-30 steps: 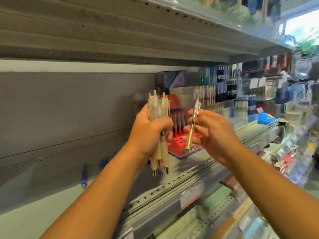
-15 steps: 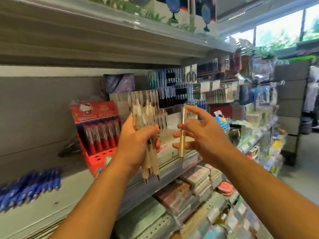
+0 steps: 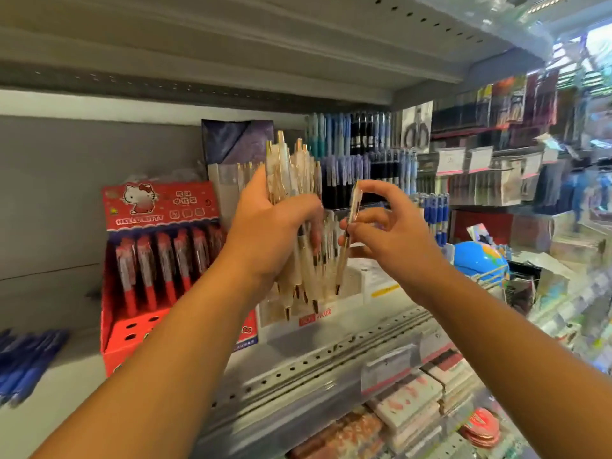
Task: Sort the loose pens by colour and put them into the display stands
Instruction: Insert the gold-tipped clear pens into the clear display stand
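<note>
Many slim cream pens (image 3: 284,172) in left hand (image 3: 268,233), gold-tipped pen (image 3: 343,262), right hand (image 3: 394,236)

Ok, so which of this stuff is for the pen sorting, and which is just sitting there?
For the job: left hand holding the cream-and-gold pen bundle; right hand pinching one pen; white stand; red pen stand; loose blue pens.

Just sitting there: blue globe; stacked packs below; packed scissors.
</note>
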Motion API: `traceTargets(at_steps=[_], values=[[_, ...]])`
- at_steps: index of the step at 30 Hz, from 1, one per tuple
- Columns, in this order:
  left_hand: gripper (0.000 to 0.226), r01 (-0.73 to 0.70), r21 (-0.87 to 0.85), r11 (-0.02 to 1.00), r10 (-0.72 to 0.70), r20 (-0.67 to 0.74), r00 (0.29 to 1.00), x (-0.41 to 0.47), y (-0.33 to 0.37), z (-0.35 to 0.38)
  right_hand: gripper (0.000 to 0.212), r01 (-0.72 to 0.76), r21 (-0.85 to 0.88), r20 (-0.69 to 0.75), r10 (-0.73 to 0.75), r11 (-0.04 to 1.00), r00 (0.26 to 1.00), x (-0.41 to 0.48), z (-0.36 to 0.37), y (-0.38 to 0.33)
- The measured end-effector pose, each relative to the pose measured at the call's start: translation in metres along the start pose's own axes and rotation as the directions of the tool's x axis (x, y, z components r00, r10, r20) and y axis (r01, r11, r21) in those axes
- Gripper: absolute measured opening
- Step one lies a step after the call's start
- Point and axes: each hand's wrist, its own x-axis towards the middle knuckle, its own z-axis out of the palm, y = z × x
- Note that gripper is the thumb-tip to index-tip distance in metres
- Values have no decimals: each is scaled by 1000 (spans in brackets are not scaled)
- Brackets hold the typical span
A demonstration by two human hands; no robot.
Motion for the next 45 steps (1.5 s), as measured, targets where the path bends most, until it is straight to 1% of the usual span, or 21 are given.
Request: traceTargets(at_steps=[3,7,10,13,15,18,21,25,28,33,35,36,37,38,40,41,43,45], values=[[27,-9,49,999,12,-68,998,14,-2,2,51,69,-68,44,-66,995,997,26,-3,19],[28,13,142,990,5,-125,992,16,-13,5,56,143,-173,81,-131,975,988,55,-9,47],[31,20,194,981,26,-230,973,13,-25,9,56,178,-190,117,-158,966,981,70,-15,69],[38,65,231,971,18,-341,940,8,-39,17,56,174,-162,145,-151,971,978,76,-19,89],[40,103,283,954,14,-382,924,3,-47,23,54,173,-117,140,-156,978,978,78,-20,97],[30,127,350,928,35,-423,905,-4,-56,31,54,190,-81,201,-170,978,965,79,-18,102],[22,152,357,922,33,-464,885,-9,-63,36,51,189,-165,302,-132,968,944,75,-15,108],[27,229,360,905,0,-536,844,-11,-70,36,53,178,-286,353,-69,941,933,70,-15,111],[30,228,375,898,20,-554,832,-12,-71,36,53,180,-346,368,-43,921,929,68,-15,110],[28,203,376,904,32,-533,845,-15,-71,35,52,172,-389,351,-27,905,936,64,-17,104],[28,194,390,900,39,-516,855,-17,-71,34,50,230,-428,255,-127,874,959,61,-17,97],[28,187,396,899,44,-507,861,-17,-72,33,47,268,-396,197,-203,878,959,60,-17,91],[28,179,401,899,50,-499,865,-17,-72,32,41,302,-318,158,-264,899,952,58,-16,83],[29,169,405,899,57,-490,870,-17,-73,31,35,313,-208,156,-284,927,946,57,-13,74],[33,144,426,893,78,-463,883,-16,-75,29,25,243,-6,265,-233,970,936,53,-5,56],[36,131,443,887,89,-442,893,-16,-76,28,23,193,49,324,-198,980,925,51,0,49],[41,107,457,883,94,-396,913,-16,-78,28,23,127,118,377,-163,985,912,48,9,42],[42,92,450,888,95,-376,922,-17,-78,28,21,79,161,379,-136,984,915,47,15,39]])
